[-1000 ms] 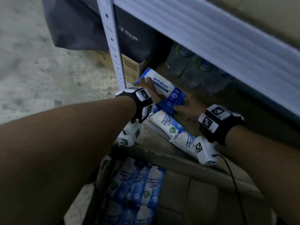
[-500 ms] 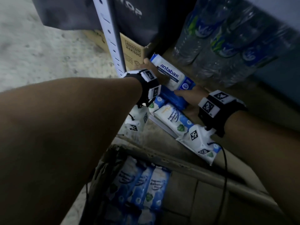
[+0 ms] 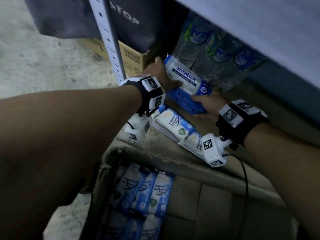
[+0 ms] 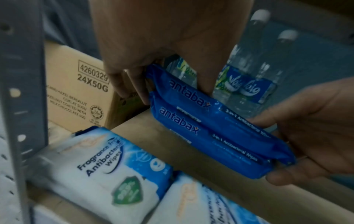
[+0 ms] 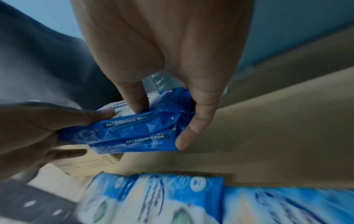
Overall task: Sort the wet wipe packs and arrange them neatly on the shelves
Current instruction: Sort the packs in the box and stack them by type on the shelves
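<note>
Two dark blue antabax wipe packs point(image 3: 187, 84) point(image 4: 210, 128) point(image 5: 138, 130) lie stacked, held over the brown shelf board point(image 3: 242, 108) on the lowest shelf. My left hand point(image 3: 162, 75) point(image 4: 159, 63) grips their far-left end, thumb on top. My right hand point(image 3: 206, 104) point(image 5: 184, 91) grips the near-right end with curled fingers. White and light blue fragrance-free antibacterial wipe packs point(image 3: 174, 123) point(image 4: 107, 171) lie in a row at the shelf's front edge. Several more of these stand in an open cardboard box point(image 3: 143, 193) on the floor below.
Shrink-wrapped water bottles point(image 3: 216, 54) stand right behind the antabax packs. A cardboard carton point(image 3: 133, 61) and a dark bag point(image 3: 131, 21) sit at the left beside the perforated shelf upright point(image 3: 110, 42). The upper shelf edge point(image 3: 259, 32) overhangs at the right.
Both hands have kept hold of the antabax packs and carried them slightly deeper toward the water bottles. My head has dropped, so the bottles now show under the upper shelf.
</note>
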